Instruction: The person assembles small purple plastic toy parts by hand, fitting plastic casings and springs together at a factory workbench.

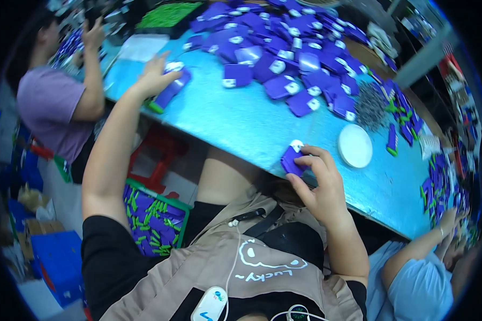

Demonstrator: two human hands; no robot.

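Observation:
My right hand [324, 184] is closed at the table's near edge, thumb and fingers gripping a small purple plastic piece [292, 160] with a white rounded end. At the far left of the table, my left hand [154, 77] has its fingers apart. Its thumb reaches the white round part of a longer purple piece with a green end [172, 92]; whether it touches is blurred. Across the back of the blue table [225, 120] spreads a heap of flat purple plastic pieces with white ends [273, 48].
Right of the heap lie a pile of small grey parts [370, 106], a round white dish [354, 146] and purple-and-green pieces [404, 115]. A black tray of green parts [168, 16] stands back left. Below is a green-rimmed crate [185, 214]. Co-workers sit left [53, 107] and right [420, 283].

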